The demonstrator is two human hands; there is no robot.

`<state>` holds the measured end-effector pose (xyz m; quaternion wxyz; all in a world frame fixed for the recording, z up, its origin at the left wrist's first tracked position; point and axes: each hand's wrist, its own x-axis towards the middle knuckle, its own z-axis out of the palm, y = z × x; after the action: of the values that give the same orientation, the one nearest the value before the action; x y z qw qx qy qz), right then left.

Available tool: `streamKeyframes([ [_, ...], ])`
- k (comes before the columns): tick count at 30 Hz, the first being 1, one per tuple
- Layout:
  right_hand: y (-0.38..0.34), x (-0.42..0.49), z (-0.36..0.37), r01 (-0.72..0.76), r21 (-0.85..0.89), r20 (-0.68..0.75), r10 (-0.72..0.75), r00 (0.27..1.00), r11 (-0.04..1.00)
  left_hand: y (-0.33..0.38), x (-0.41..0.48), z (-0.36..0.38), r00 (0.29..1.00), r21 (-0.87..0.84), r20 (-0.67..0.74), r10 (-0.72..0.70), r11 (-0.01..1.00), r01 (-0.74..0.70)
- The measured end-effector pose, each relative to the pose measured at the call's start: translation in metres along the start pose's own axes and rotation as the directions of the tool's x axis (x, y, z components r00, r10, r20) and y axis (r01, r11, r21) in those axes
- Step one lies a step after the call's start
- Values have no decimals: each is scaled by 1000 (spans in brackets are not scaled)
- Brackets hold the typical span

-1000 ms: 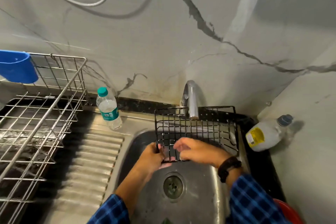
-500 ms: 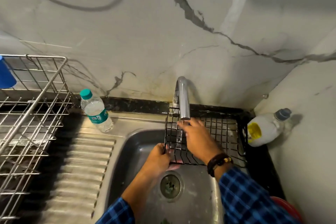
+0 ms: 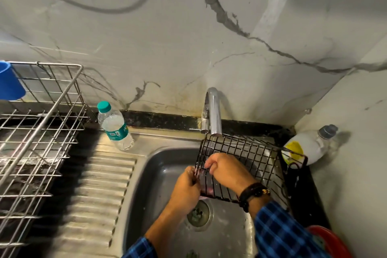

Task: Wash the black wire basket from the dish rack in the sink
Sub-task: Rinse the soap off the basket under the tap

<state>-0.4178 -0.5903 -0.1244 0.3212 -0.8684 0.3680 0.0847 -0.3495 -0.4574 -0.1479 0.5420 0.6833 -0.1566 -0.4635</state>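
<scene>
A black wire basket [image 3: 253,156] is held over the steel sink [image 3: 159,165], tilted, right under the chrome tap [image 3: 214,111]. A thin stream of water runs from the tap onto its left part. My left hand [image 3: 185,189] grips the basket's lower left edge. My right hand [image 3: 227,170] lies inside on the wire grid, fingers curled around the wires near that same corner. The drain [image 3: 199,213] shows just below my hands. The silver dish rack [image 3: 35,138] stands at the left.
A water bottle [image 3: 115,126] with a teal cap stands on the ribbed drainboard [image 3: 98,190]. A white bottle [image 3: 307,145] with a yellow label lies in the right corner. A blue cup [image 3: 9,82] hangs on the rack. A red object [image 3: 328,241] sits at bottom right.
My right hand went up to the tap and came back down onto the basket. Water now runs. The basket has tipped from upright to a flatter tilt and shifted right.
</scene>
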Motion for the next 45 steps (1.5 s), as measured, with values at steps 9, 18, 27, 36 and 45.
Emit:
streamKeyframes([
  [9,-12,-9,13,177,71,-455,-126,882,982,-10,0,-19,968,244,-145,205,955,-166],
  [18,-22,-28,35,337,-174,22,-339,941,925,-29,-14,-37,976,-95,-181,121,986,-140],
  [27,-30,-40,13,212,256,-130,-183,974,943,-35,-28,-27,986,-112,-129,108,986,-123],
  [36,-26,-7,10,69,450,-29,-63,998,890,-16,-7,-17,985,10,-84,154,988,-153],
  [45,-32,-7,1,158,-198,-421,-229,878,968,-22,3,-28,943,115,-114,313,947,-301],
])
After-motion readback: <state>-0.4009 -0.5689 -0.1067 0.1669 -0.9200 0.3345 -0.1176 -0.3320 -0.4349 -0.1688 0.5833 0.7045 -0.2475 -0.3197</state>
